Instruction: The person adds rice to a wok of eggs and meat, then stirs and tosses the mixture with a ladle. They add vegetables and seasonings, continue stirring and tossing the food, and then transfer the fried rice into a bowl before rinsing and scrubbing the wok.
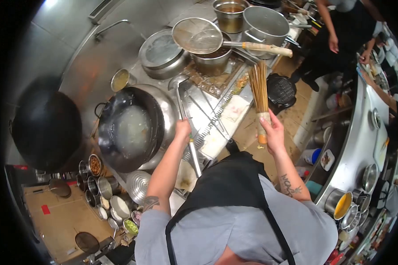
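Observation:
My left hand (182, 129) is wrapped around the long handle of a metal ladle (180, 99). The ladle's bowl points away from me, over the steel cooktop beside the wok. Upright in my right hand (274, 132) is a bamboo wok brush (258, 88), gripped by its bound lower end with the bristles fanning upward. A black wok (156, 126) with cloudy liquid in it sits to the left of my left hand. Past the ladle, a wire-mesh strainer (197, 36) with a wooden handle rests across a pot (211, 66).
A tap (112, 27) juts from the steel wall near a covered pan (161, 53). A large pot (266, 28) stands at the back. Several seasoning containers (119, 206) cluster at lower left. On the right runs a steel counter (362, 132), with a co-worker (347, 39) standing beyond.

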The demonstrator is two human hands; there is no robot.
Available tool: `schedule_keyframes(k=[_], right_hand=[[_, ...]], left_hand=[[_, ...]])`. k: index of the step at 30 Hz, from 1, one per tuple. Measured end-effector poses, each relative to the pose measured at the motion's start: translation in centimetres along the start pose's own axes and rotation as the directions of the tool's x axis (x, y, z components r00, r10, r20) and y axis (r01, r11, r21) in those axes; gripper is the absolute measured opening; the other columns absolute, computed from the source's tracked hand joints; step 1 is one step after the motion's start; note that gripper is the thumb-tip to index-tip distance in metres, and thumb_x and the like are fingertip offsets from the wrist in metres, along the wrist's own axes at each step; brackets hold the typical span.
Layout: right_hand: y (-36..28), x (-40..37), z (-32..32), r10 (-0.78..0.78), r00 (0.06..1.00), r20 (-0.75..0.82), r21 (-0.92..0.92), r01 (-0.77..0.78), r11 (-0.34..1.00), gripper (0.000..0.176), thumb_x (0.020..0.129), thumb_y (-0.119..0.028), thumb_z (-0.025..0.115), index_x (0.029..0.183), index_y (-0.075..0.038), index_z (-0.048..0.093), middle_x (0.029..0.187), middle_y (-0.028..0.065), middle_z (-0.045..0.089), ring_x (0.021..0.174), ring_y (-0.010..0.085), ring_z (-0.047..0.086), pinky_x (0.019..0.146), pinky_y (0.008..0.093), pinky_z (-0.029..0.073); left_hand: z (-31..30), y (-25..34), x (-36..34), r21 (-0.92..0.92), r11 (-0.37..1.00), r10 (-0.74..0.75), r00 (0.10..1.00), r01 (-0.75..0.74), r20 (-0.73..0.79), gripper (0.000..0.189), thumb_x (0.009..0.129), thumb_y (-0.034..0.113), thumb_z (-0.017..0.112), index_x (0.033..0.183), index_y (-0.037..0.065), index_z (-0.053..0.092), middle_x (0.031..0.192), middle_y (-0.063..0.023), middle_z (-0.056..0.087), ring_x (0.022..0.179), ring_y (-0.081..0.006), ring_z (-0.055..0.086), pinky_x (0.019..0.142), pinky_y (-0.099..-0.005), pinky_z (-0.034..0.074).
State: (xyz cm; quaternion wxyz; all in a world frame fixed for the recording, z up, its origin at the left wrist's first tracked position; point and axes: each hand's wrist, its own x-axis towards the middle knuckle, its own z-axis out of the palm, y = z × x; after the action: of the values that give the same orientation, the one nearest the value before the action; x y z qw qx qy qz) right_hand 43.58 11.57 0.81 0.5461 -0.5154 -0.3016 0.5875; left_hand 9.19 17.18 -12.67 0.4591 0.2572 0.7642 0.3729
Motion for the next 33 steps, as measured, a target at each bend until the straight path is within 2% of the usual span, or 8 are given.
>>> schedule_keyframes(k=[9, 16, 22, 23, 28, 30, 31, 33], right_hand=[[1.4, -5.7, -5.3, 0.137, 0.985, -0.102, -0.117, -0.149, 0.982, 0.059, 0.092, -0.012, 0.060, 0.145, -0.007, 0.034, 0.093, 0.0082, 0.062, 0.067, 0.0161, 0.061, 0.052, 0.0296, 0.054], [0.3, 0.7, 1.7, 0.153, 0.890, 0.430, -0.287, -0.026, 0.958, 0.059, 0.091, -0.011, 0.060, 0.144, -0.005, 0.035, 0.095, 0.0103, 0.064, 0.065, 0.0152, 0.061, 0.056, 0.0292, 0.053], [-7.6, 6.0, 22.9, 0.344, 0.470, 0.813, -0.573, 0.751, 0.328, 0.054, 0.083, -0.018, 0.068, 0.134, -0.011, 0.052, 0.101, 0.0167, 0.069, 0.089, 0.0226, 0.068, 0.082, 0.0306, 0.050], [-6.4, 6.6, 26.2, 0.177, 0.236, 0.956, -0.271, 0.939, 0.211, 0.050, 0.080, -0.025, 0.068, 0.128, -0.013, 0.058, 0.093, 0.0211, 0.067, 0.091, 0.0326, 0.067, 0.079, 0.0372, 0.051], [5.1, 4.2, 44.4, 0.823, -0.060, 0.565, -0.124, 0.980, 0.156, 0.058, 0.071, -0.033, 0.072, 0.124, -0.012, 0.063, 0.103, 0.0133, 0.070, 0.090, 0.0248, 0.067, 0.084, 0.0351, 0.051], [9.6, 0.9, 49.4, 0.859, 0.120, 0.498, -0.569, 0.793, 0.219, 0.051, 0.077, -0.029, 0.070, 0.126, -0.016, 0.062, 0.095, 0.0145, 0.068, 0.072, 0.0239, 0.067, 0.068, 0.0322, 0.055], [18.2, 4.0, 51.9, 0.607, 0.009, 0.794, -0.298, 0.877, 0.376, 0.051, 0.080, -0.028, 0.066, 0.129, -0.015, 0.059, 0.094, 0.0155, 0.068, 0.073, 0.0239, 0.068, 0.066, 0.0327, 0.056], [18.4, -1.1, 52.8, 0.433, 0.305, 0.848, -0.471, 0.808, 0.355, 0.052, 0.081, -0.029, 0.066, 0.130, -0.014, 0.058, 0.097, 0.0151, 0.068, 0.080, 0.0236, 0.068, 0.071, 0.0347, 0.055]], left_hand=[[11.2, 0.8, 5.3, 0.067, 0.996, -0.070, 0.951, 0.052, 0.301, 0.020, 0.086, 0.016, 0.056, 0.097, -0.002, 0.058, 0.079, -0.0141, 0.061, 0.068, -0.0226, 0.057, 0.060, -0.0362, 0.046], [0.9, -0.6, -7.1, 0.137, 0.923, 0.344, 0.931, -0.359, 0.123, 0.032, 0.084, 0.024, 0.066, 0.106, 0.001, 0.062, 0.100, -0.0159, 0.066, 0.090, -0.0255, 0.064, 0.078, -0.0349, 0.050], [-14.8, -11.2, -19.7, -0.194, 0.956, 0.171, 0.957, -0.219, -0.236, 0.028, 0.091, 0.020, 0.063, 0.109, 0.001, 0.058, 0.102, -0.0103, 0.065, 0.094, -0.0158, 0.060, 0.084, -0.0319, 0.048], [-16.1, -13.5, -21.3, -0.166, 0.981, 0.066, 0.971, -0.105, -0.229, 0.030, 0.089, 0.020, 0.065, 0.109, 0.000, 0.058, 0.104, -0.0107, 0.064, 0.095, -0.0157, 0.060, 0.084, -0.0309, 0.048], [-13.0, -14.6, -25.3, 0.033, 0.986, 0.163, 0.929, -0.162, -0.333, 0.056, 0.076, 0.023, 0.073, 0.121, -0.002, 0.053, 0.112, -0.0220, 0.059, 0.103, -0.0354, 0.058, 0.092, -0.0409, 0.046], [-10.6, -15.6, -23.9, 0.200, 0.980, 0.095, 0.874, 0.003, -0.476, 0.058, 0.074, 0.028, 0.073, 0.119, -0.004, 0.052, 0.114, -0.0250, 0.059, 0.111, -0.0417, 0.053, 0.095, -0.0445, 0.043], [-10.5, -15.2, -23.7, 0.227, 0.973, 0.080, 0.876, 0.034, -0.476, 0.060, 0.074, 0.029, 0.072, 0.119, -0.005, 0.051, 0.114, -0.0257, 0.057, 0.111, -0.0418, 0.052, 0.096, -0.0448, 0.043], [-10.6, -14.8, -23.2, 0.266, 0.961, 0.048, 0.899, 0.078, -0.436, 0.061, 0.072, 0.025, 0.072, 0.119, -0.007, 0.047, 0.119, -0.0280, 0.051, 0.111, -0.0399, 0.049, 0.096, -0.0447, 0.042]])
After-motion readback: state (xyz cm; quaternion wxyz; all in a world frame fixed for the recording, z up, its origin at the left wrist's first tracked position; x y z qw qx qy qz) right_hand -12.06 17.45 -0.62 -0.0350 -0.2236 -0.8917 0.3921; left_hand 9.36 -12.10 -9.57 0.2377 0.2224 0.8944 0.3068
